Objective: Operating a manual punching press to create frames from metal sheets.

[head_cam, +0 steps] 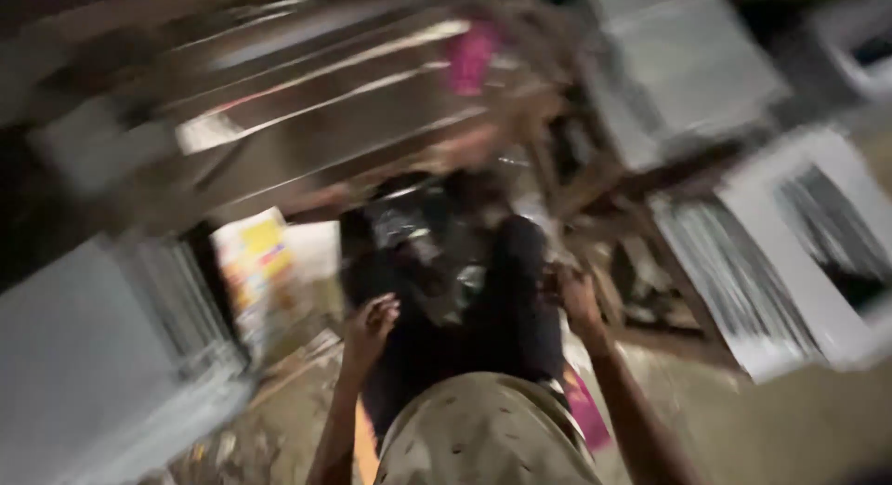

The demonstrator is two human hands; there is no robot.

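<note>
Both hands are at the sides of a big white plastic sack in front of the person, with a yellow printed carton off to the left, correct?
Not quite: the head view shows the big plastic sack is black, not white. The left hand and right hand are at its sides, and the yellow printed carton does sit to the left, though the picture is blurred.

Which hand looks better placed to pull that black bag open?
Probably the right hand: it is already at the black bag's edge and seems to touch it. The left hand sits beside the bag, fingers curled. Blur hides any actual grip.
</note>
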